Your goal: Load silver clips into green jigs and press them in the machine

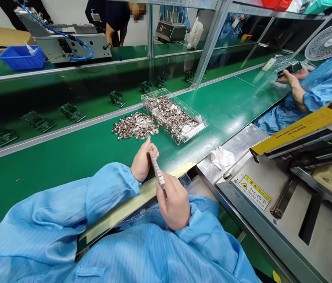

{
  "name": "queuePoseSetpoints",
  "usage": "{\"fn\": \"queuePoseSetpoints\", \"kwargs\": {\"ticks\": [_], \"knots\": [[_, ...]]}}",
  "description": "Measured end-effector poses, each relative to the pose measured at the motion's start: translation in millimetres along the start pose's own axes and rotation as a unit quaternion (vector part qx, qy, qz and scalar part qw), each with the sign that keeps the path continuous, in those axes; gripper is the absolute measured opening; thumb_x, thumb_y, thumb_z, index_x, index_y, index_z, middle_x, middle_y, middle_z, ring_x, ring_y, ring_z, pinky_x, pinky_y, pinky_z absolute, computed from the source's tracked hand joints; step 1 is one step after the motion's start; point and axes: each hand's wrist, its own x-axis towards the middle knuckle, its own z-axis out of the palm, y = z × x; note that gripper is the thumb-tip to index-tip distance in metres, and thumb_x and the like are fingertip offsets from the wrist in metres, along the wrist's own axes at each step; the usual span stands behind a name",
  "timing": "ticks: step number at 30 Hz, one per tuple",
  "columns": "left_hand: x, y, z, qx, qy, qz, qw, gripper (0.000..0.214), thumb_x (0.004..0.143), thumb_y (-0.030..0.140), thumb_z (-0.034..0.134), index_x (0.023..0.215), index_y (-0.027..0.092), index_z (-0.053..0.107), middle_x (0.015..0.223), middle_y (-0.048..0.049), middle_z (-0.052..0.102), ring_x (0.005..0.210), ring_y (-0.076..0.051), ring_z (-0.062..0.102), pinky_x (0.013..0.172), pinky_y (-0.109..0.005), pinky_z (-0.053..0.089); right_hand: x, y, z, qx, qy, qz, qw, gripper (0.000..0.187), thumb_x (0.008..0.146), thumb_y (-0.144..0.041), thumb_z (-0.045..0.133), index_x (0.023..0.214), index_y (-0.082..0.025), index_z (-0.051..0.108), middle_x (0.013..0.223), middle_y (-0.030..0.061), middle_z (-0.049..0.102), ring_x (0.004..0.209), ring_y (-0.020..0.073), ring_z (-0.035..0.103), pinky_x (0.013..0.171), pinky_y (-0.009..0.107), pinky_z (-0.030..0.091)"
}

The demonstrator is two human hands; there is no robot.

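My left hand (141,161) and my right hand (173,202) hold a short stacked row of small metal parts (156,167) between them, just above the table's near edge. The left fingers pinch its far end; the right fingers wrap round its near end. Both arms wear light blue sleeves. Just beyond, a loose heap of the same shiny metal parts (134,126) lies on the green mat. Beside the heap stands a clear plastic tray (197,129) full of them.
A green conveyor belt (65,90) carries several dark parts at the back. A metal machine (286,188) with a yellow warning label stands at right. A co-worker in blue (319,86) sits at far right holding a dark part. A blue bin (21,57) sits far left.
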Motion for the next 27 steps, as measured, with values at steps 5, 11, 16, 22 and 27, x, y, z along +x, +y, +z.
{"fn": "queuePoseSetpoints", "kwargs": {"ticks": [5, 11, 16, 22, 27], "knots": [[-7.1, 9.1, -9.7, -0.187, 0.023, -0.102, 0.977, 0.031, 0.085, 0.047, 0.049, 0.070, 0.020, 0.050, 0.078, -0.0039, 0.066, 0.092, -0.020, 0.066, 0.090, -0.037, 0.050, -5.2, 0.1, 18.4, -0.057, 0.041, -0.115, 0.991, 0.028, 0.092, -0.021, 0.057, 0.117, -0.011, 0.063, 0.109, 0.0138, 0.071, 0.095, 0.0272, 0.064, 0.082, 0.040, 0.056], [-11.7, -16.8, -30.4, -0.094, 0.004, -0.097, 0.991, 0.029, 0.069, 0.030, 0.075, 0.085, 0.017, 0.055, 0.104, -0.0087, 0.070, 0.109, -0.023, 0.065, 0.097, -0.041, 0.047, -20.1, 6.7, 23.8, -0.028, 0.051, -0.144, 0.988, 0.021, 0.091, -0.016, 0.056, 0.109, -0.019, 0.067, 0.104, 0.0087, 0.073, 0.093, 0.0241, 0.066, 0.073, 0.037, 0.056], [-15.4, -32.8, -47.3, 0.079, 0.038, 0.105, 0.991, 0.016, 0.077, 0.028, 0.065, 0.085, 0.018, 0.055, 0.115, -0.0122, 0.063, 0.124, -0.024, 0.055, 0.110, -0.044, 0.037, -40.7, 35.6, -0.3, 0.095, 0.112, 0.082, 0.986, 0.023, 0.093, -0.018, 0.048, 0.108, -0.020, 0.065, 0.100, 0.0112, 0.071, 0.093, 0.0237, 0.067, 0.080, 0.041, 0.056], [-29.7, -14.6, -56.6, 0.328, -0.136, 0.218, 0.909, 0.020, 0.083, 0.027, 0.062, 0.101, 0.019, 0.059, 0.127, -0.0142, 0.059, 0.133, -0.029, 0.046, 0.110, -0.049, 0.037, -55.1, 60.7, -2.8, 0.261, 0.024, 0.325, 0.909, 0.034, 0.096, -0.044, 0.047, 0.092, -0.017, 0.067, 0.076, 0.0071, 0.072, 0.066, 0.0178, 0.067, 0.061, 0.029, 0.057], [-48.2, -4.3, -64.1, 0.374, -0.185, 0.365, 0.832, 0.020, 0.086, 0.021, 0.058, 0.105, 0.018, 0.059, 0.114, -0.0156, 0.067, 0.113, -0.025, 0.061, 0.095, -0.040, 0.049, -31.3, 63.9, -9.1, 0.276, -0.011, 0.327, 0.904, 0.039, 0.090, -0.052, 0.054, 0.085, -0.017, 0.070, 0.074, 0.0078, 0.072, 0.067, 0.0199, 0.068, 0.062, 0.030, 0.058]]}}
